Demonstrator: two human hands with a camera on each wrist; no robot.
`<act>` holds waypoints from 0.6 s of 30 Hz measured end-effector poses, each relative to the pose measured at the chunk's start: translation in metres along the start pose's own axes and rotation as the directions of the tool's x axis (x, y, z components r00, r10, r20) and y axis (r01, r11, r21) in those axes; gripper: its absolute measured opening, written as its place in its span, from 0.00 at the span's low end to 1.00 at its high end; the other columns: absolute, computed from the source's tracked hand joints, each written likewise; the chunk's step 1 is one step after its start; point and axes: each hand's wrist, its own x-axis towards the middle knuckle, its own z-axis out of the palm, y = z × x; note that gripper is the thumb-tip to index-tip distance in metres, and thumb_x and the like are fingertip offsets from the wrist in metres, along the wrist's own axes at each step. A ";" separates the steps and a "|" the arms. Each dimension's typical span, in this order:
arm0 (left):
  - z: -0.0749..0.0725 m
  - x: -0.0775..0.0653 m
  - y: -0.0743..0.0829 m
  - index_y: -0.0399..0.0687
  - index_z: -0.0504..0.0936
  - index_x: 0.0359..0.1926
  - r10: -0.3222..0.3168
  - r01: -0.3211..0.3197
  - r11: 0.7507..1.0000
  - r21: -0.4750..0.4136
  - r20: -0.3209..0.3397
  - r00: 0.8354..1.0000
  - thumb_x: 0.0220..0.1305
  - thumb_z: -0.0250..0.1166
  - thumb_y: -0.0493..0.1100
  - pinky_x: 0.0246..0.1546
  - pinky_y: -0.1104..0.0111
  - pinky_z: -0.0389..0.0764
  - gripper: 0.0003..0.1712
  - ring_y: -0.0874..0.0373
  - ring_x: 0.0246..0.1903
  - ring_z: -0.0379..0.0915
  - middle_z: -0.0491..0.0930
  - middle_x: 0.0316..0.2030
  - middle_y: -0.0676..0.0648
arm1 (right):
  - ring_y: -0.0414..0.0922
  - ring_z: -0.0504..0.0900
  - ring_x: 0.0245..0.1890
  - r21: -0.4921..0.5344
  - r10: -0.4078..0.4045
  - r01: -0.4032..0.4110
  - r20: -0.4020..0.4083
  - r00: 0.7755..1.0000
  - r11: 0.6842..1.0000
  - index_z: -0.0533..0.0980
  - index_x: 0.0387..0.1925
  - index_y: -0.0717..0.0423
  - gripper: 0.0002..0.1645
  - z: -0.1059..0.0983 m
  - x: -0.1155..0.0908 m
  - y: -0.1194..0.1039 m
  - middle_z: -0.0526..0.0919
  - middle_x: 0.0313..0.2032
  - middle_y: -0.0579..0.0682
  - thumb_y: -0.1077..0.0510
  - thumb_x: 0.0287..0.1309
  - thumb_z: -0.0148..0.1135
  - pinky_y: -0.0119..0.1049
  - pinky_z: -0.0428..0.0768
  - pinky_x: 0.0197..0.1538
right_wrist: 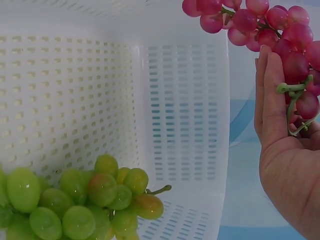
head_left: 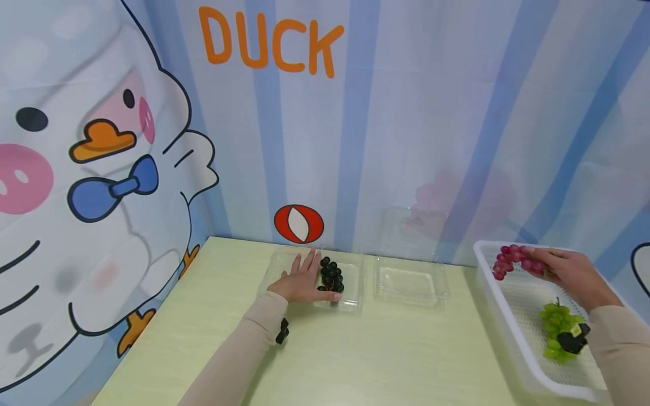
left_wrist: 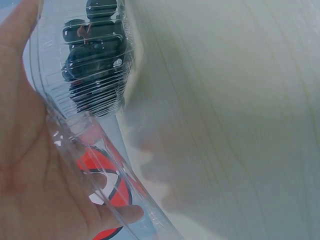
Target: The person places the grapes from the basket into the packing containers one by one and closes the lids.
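My left hand (head_left: 302, 282) lies spread with extended fingers over a clear plastic clamshell box (head_left: 351, 304), its thumb reaching along the front. Inside that box is a bunch of black grapes (head_left: 332, 273), seen through the ribbed wall in the left wrist view as dark grapes (left_wrist: 97, 55). Over at the right, my right hand (head_left: 574, 276) grips a bunch of red grapes (head_left: 508, 260) above the far end of a white basket (head_left: 508, 322). Its fingers run along the bunch in the right wrist view, near the green stem. A bunch of green grapes (right_wrist: 75, 205) lies in the basket.
A second clear box (head_left: 411, 285) stands with its lid raised between the first box and the basket. Behind the pale table (head_left: 365, 361) hangs a striped curtain (head_left: 315, 129) with a duck print.
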 end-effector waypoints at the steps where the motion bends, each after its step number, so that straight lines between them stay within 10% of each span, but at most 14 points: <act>1: 0.000 0.000 0.000 0.52 0.35 0.83 0.001 -0.001 1.000 0.000 0.001 1.000 0.49 0.56 0.88 0.68 0.29 0.51 0.75 0.37 0.79 0.25 0.31 0.82 0.48 | 0.27 0.83 0.39 0.005 -0.004 0.004 0.009 1.000 1.000 0.62 0.72 0.73 0.51 0.001 -0.001 -0.001 0.80 0.36 0.23 0.35 0.69 0.57 0.29 0.85 0.42; 18: 0.002 0.003 -0.002 0.54 0.33 0.83 -0.009 0.009 1.000 0.003 0.008 1.000 0.47 0.55 0.89 0.69 0.30 0.50 0.76 0.38 0.79 0.24 0.29 0.82 0.50 | 0.29 0.83 0.41 0.028 -0.003 0.001 0.072 0.997 1.000 0.69 0.67 0.65 0.41 0.005 0.004 -0.016 0.81 0.40 0.30 0.37 0.70 0.58 0.29 0.85 0.44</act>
